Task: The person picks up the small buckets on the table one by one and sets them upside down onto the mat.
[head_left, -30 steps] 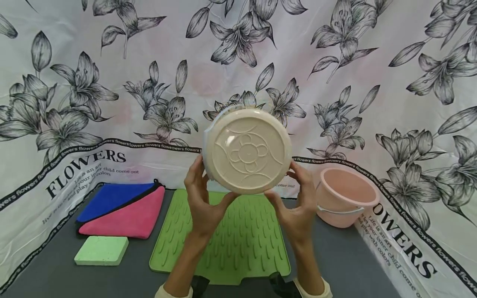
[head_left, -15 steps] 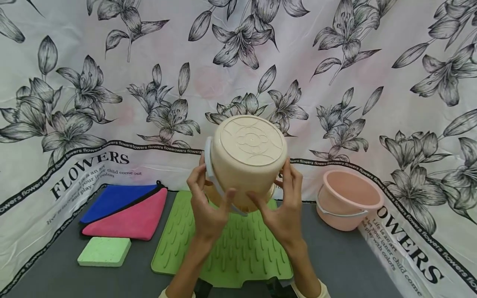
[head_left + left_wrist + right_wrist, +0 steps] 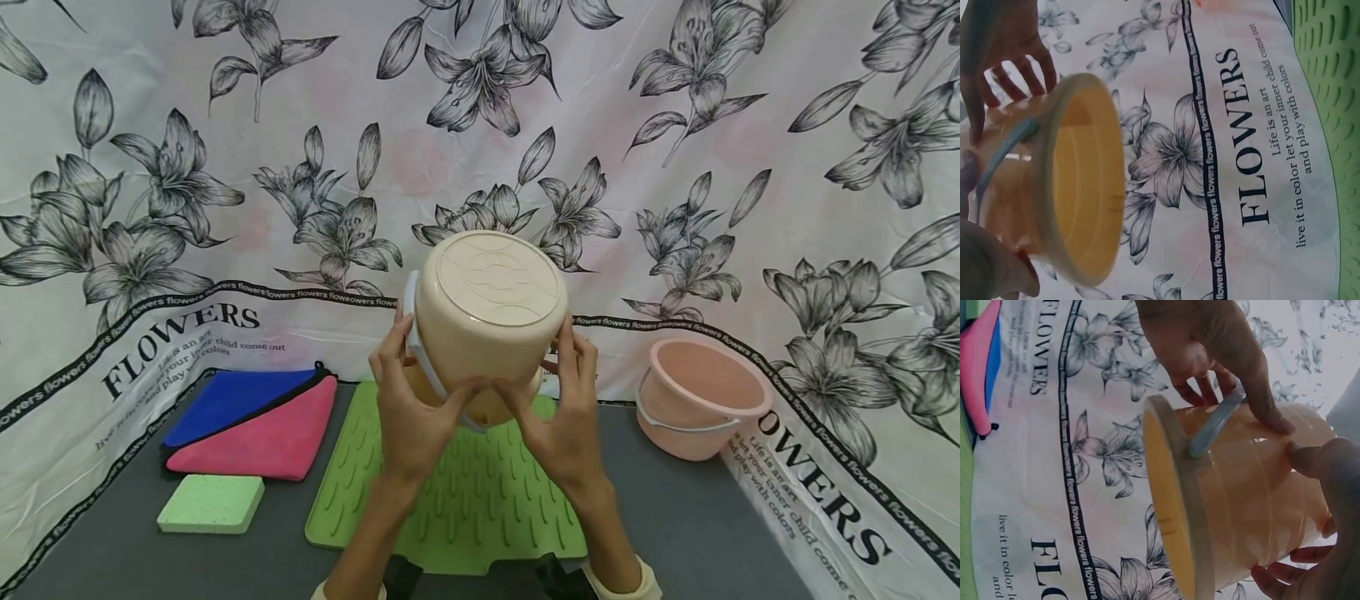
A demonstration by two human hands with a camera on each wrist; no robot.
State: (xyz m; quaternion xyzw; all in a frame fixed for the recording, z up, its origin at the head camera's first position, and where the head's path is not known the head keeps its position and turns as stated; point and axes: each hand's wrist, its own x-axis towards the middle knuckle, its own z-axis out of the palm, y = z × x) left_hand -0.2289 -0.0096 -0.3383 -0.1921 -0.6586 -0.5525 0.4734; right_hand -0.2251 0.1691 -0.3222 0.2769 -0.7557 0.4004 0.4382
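A cream bucket (image 3: 487,333) is held up above the green mat, its flower-embossed base facing up and toward the head camera. The left hand (image 3: 416,417) grips its left side, beside the pale blue handle (image 3: 427,354); the right hand (image 3: 562,421) grips the right side. Both thumbs press the near wall, their tips close together. In the left wrist view the bucket's open mouth (image 3: 1088,187) shows a bare yellowish inside. The right wrist view has the left hand (image 3: 1210,350) above the bucket wall (image 3: 1241,487) and the right hand (image 3: 1329,519) below.
The green ridged mat (image 3: 480,517) lies on the grey table (image 3: 262,567). Left of it are a blue and pink cloth (image 3: 262,429) and a pale green sponge (image 3: 211,504). A pink bucket (image 3: 697,400) stands at the right, before the floral backdrop (image 3: 450,167).
The bucket has tilted from its base squarely facing the camera to base upward, showing its side wall. Since half a second ago it has shifted slightly left, and the thumbs have come closer together.
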